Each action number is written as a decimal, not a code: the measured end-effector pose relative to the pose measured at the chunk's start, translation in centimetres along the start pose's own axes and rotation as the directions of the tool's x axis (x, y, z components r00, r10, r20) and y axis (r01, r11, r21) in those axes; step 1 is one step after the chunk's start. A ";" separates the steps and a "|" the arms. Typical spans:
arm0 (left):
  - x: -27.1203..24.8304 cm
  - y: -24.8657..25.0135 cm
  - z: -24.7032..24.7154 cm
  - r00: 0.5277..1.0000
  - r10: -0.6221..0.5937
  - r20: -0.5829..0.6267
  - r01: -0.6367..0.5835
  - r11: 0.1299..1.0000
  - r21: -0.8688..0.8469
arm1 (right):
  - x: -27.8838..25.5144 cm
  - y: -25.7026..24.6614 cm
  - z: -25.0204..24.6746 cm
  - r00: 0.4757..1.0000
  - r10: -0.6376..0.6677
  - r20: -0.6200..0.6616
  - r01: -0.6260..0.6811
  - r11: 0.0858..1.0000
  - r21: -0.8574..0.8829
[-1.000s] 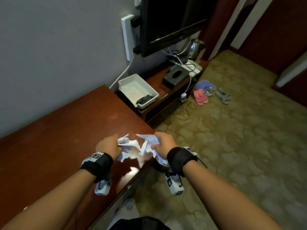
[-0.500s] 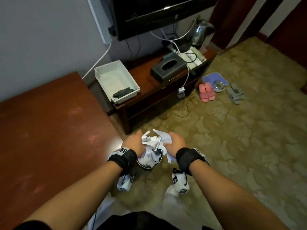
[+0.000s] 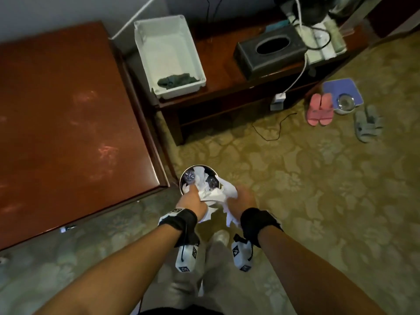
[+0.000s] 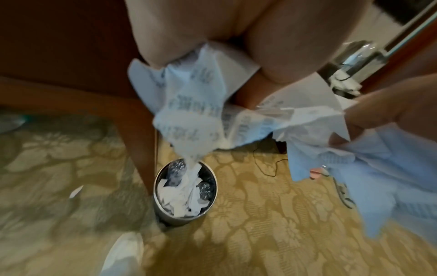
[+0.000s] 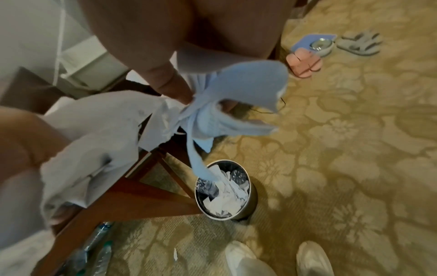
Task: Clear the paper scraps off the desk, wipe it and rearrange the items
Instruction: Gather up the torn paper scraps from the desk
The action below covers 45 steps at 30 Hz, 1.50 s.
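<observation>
White paper scraps (image 3: 219, 193) are clutched by the left hand (image 3: 192, 202) and the right hand (image 3: 242, 200), fingers curled round them, over the round bin (image 5: 252, 201) beside the desk (image 3: 68, 110), so I judge the clearing step needs only a release into it.

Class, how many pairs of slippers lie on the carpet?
2: the pink pair beside the purple pad, the grey pair farther right. More may be hidden.

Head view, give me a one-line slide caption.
Left hand and right hand hold crumpled paper scraps over a round bin beside the desk.
</observation>
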State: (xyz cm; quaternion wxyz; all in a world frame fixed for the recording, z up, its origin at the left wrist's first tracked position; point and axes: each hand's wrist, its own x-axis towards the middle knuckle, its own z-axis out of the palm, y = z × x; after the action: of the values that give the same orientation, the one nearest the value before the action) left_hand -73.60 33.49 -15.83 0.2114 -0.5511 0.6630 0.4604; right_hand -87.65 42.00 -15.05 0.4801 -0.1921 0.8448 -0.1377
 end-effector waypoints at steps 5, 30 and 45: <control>7.4 -2.6 1.8 0.985 -0.155 -0.069 0.143 0.977 -0.161 | 6.0 1.7 2.3 0.998 0.055 -0.039 -0.049 0.990 0.134; 38.8 -14.8 22.3 0.816 -0.331 -0.474 0.281 0.943 -0.176 | 40.5 10.9 25.1 0.897 -0.238 0.373 0.373 0.861 -0.346; 37.3 -16.3 23.5 0.845 -0.229 -0.483 0.105 0.957 -0.271 | 37.5 14.5 26.3 0.776 -0.550 0.309 0.630 0.693 -0.350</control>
State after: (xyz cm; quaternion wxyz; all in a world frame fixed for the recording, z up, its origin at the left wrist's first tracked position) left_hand -75.14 33.83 -62.80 0.0020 -0.7300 0.5853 0.3529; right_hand -85.14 36.48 -62.72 0.4287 -0.5674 0.6990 -0.0754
